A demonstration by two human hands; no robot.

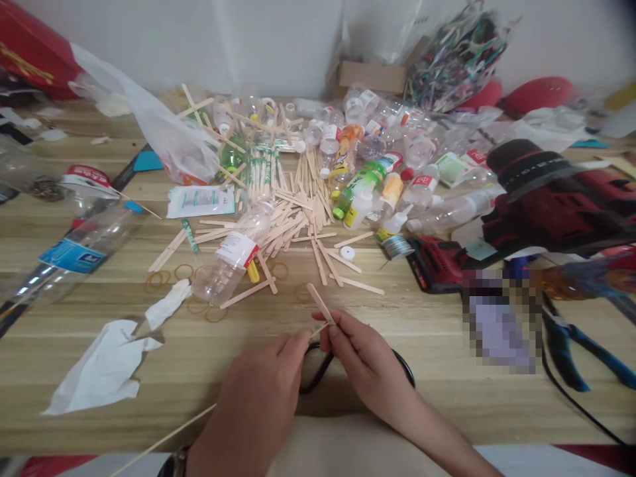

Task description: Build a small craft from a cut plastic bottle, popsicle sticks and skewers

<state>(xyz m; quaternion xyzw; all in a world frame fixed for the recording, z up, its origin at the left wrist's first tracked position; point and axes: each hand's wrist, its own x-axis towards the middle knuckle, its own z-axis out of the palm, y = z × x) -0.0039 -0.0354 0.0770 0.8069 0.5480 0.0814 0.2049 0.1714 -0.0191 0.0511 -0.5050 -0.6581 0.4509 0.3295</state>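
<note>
My left hand (pixel 263 381) is closed around a long thin wooden skewer (pixel 166 438), whose tail runs down toward the lower left. Between the thumb and fingers of my right hand (pixel 365 358) is a flat wooden craft stick (pixel 320 303), tilted up to the left. The skewer's tip meets the lower end of the craft stick at my right fingertips; whether they are joined is too small to tell. Beneath both hands a black cable (pixel 318 377) curves on the table. Just beyond them lies a pile of loose craft sticks (pixel 293 222).
Clear plastic bottles (pixel 233 255) and bottle caps lie across the table. A red and black power tool (pixel 541 205) and blue-handled pliers (pixel 571 351) are at the right. Crumpled tissue (pixel 102 371) and rubber bands (pixel 156 281) lie at the left, near a white packet (pixel 200 201).
</note>
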